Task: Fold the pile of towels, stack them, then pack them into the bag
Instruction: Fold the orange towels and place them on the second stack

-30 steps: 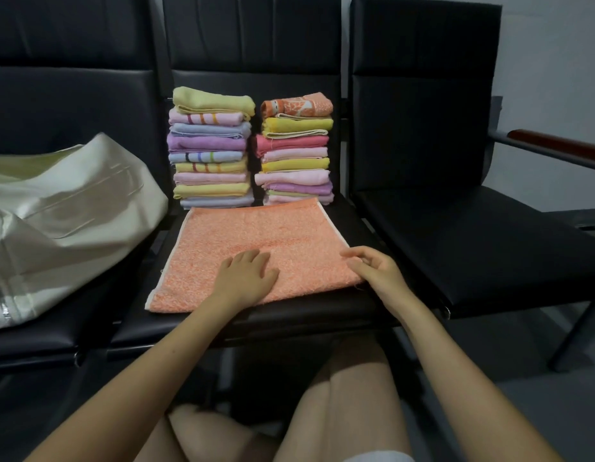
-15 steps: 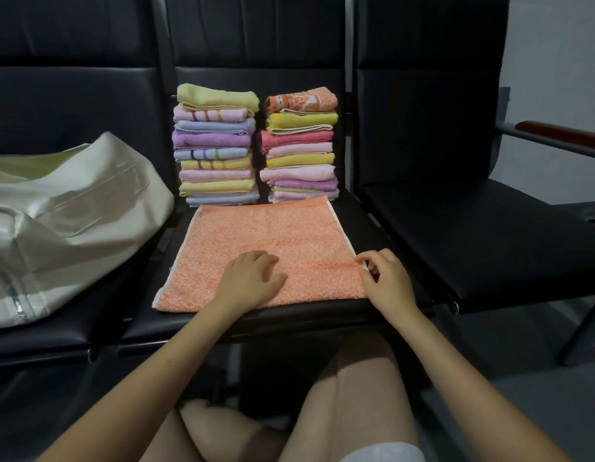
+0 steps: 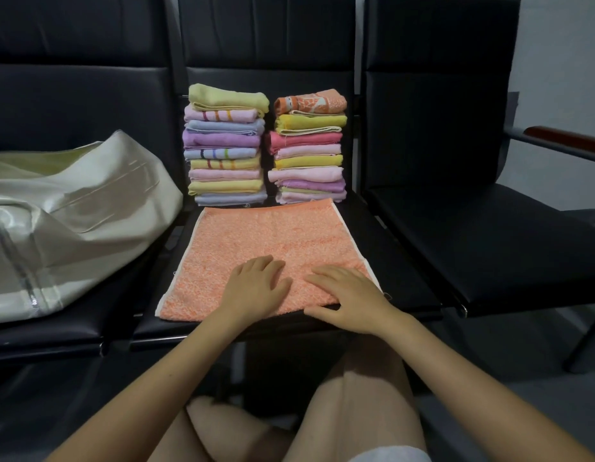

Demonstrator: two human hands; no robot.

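An orange towel lies spread flat on the middle black seat. My left hand rests palm down on its near middle, fingers straight. My right hand lies flat on the towel's near right part, fingers pointing left. Behind the towel stand two stacks of folded towels: the left stack topped by a pale yellow one, the right stack topped by an orange patterned one. A cream bag sits on the left seat.
The right black seat has a wood-topped armrest beyond it. Seat backs rise behind the stacks. My bare knees are below the seat's front edge. Grey floor shows at the lower right.
My right hand has moved left from the towel's right edge onto the towel and now lies flat. My left hand has stayed in place.
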